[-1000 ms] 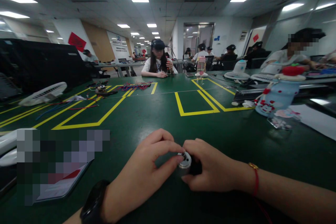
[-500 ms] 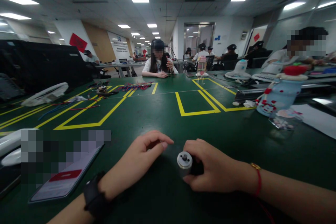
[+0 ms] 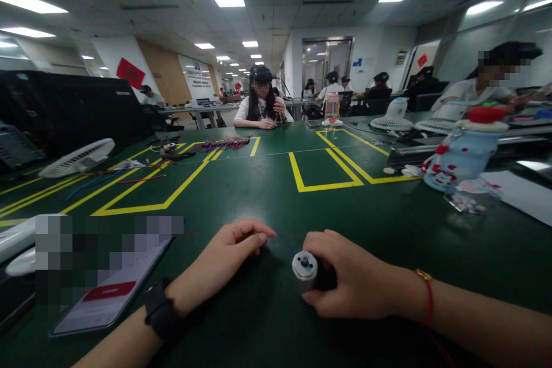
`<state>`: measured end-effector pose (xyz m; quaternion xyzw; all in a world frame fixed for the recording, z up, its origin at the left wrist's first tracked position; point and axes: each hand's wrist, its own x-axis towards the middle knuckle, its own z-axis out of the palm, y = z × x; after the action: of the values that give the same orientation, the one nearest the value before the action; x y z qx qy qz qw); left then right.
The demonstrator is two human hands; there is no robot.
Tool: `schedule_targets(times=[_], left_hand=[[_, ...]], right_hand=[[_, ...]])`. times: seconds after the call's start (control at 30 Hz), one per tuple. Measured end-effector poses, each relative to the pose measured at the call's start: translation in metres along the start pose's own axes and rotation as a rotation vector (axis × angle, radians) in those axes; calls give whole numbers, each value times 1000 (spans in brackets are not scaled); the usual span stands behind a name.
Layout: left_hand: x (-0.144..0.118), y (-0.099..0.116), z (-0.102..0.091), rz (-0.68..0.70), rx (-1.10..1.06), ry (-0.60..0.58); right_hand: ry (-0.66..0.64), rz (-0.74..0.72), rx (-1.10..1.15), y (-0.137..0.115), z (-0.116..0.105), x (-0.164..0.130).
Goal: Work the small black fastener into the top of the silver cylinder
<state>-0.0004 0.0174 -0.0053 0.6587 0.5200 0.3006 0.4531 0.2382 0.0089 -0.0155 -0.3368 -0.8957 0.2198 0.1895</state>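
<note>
At the far left a white fan guard (image 3: 77, 156) lies on the green bench (image 3: 267, 195), and nearer you a phone (image 3: 110, 293) rests face up beside your left forearm with its black wristband (image 3: 161, 316). Your left hand (image 3: 224, 259) lies on the bench with its fingers loosely curled and the thumb tucked toward them — it grips nothing, and a clear gap separates its fingertips from the part to the right. That part, a small motor (image 3: 305, 269), sits near the lower middle of the view, just right of the left hand. It lies on its side, long axis roughly level with the bench, and its round silver end cap with the stub shaft faces left and slightly toward you; the dark rear half is buried in your palm. Your right hand (image 3: 357, 282) is wrapped around that rear half — thumb on top, fingers curled under — gripping it firmly. A red cord (image 3: 426, 299) circles that wrist. Further right stands a pale blue bottle (image 3: 463, 152) with a red cap.
</note>
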Motion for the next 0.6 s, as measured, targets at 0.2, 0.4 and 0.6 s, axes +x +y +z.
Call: schedule_targets(times=[0.2,0.4,0.6], left_hand=[[-2,1,0,14,75,-37],[-1,-1,0,61,125,-36],[3,-5,3,129,157,-75]], right_hand=[[7,1,-5,0,0,0],[4,-2,-5,-1,-2,0],[28,-66,-48,6,0,0]])
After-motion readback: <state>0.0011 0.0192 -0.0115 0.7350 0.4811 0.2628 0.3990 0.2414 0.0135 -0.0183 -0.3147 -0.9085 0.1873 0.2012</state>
